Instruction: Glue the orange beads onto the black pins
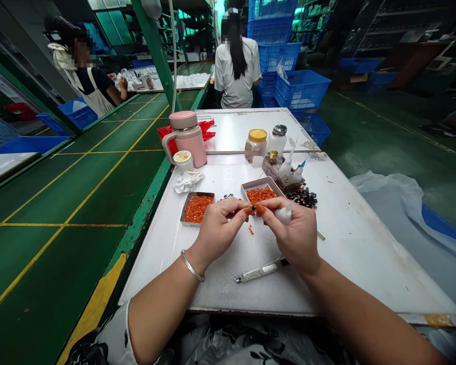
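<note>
Both hands meet above the white tabletop. Between the thumb and forefinger of my left hand (221,227) is a tiny black piece (254,208), its details too small to make out. My right hand (298,238) pinches at the same piece from the other side, while its curled fingers keep a small white squeeze bottle (284,215) against the palm. The fingertips of both hands look stained orange. Just beyond them lie a box of small orange pieces (261,193) and, on the left, a second box of orange pieces (198,209). A few loose orange bits (251,230) rest below the fingers.
A pen-like tool (258,272) lies near my right wrist. Behind are a black pile of small parts (303,197), a holder with bottles (283,175), two jars, a pink mug (192,139) and crumpled tissue (188,181). A green conveyor (79,203) runs left; two people work farther off.
</note>
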`<state>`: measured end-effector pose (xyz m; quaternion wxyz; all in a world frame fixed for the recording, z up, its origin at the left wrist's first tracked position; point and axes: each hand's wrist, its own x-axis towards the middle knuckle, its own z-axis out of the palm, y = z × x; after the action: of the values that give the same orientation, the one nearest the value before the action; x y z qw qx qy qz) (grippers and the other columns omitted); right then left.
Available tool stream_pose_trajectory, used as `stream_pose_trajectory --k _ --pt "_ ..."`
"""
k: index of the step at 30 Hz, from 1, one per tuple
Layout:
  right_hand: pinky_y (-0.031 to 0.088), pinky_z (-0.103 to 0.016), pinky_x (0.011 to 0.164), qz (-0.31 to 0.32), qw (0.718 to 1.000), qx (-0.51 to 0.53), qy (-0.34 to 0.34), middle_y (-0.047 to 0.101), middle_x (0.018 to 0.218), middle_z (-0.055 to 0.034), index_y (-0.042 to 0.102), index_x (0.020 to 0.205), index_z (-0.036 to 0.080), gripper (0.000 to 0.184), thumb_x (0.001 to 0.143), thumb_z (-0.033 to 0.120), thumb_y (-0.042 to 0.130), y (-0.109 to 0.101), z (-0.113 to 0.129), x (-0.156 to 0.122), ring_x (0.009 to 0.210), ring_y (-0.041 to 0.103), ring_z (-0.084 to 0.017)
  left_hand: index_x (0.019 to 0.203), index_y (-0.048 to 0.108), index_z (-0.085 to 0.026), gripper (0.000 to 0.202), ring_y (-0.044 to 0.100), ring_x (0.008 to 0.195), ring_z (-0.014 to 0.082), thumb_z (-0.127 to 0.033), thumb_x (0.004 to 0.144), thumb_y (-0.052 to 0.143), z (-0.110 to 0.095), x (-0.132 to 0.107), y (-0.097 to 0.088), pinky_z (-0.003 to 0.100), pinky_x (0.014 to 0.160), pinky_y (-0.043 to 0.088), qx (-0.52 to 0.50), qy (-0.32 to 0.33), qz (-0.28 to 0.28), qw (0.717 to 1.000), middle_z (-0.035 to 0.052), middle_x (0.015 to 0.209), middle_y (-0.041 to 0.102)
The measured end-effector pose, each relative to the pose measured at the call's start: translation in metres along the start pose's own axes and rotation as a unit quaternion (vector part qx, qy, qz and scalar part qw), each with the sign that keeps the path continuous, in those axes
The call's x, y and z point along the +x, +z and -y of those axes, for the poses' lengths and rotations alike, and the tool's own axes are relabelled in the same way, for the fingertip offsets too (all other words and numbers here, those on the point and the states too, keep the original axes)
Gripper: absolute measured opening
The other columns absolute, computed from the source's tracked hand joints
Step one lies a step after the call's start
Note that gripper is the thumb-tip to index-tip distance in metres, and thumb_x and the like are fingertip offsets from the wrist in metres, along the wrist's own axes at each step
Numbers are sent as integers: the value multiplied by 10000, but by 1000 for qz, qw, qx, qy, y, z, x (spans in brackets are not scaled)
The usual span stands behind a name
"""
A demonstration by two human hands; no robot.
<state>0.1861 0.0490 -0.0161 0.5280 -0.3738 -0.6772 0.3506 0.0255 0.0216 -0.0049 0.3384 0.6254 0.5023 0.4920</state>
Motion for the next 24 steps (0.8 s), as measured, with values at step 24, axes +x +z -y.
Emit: stream_pose_trajectory --k 24 --pt "508 -288 681 14 999 2 -48 727 799 -14 735 866 217 43 835 222 706 -1 2 -1 719 654 -160 822 688 -141 215 572 663 99 -318 755 791 7 2 3 227 642 515 -305 -164 53 937 4 705 615"
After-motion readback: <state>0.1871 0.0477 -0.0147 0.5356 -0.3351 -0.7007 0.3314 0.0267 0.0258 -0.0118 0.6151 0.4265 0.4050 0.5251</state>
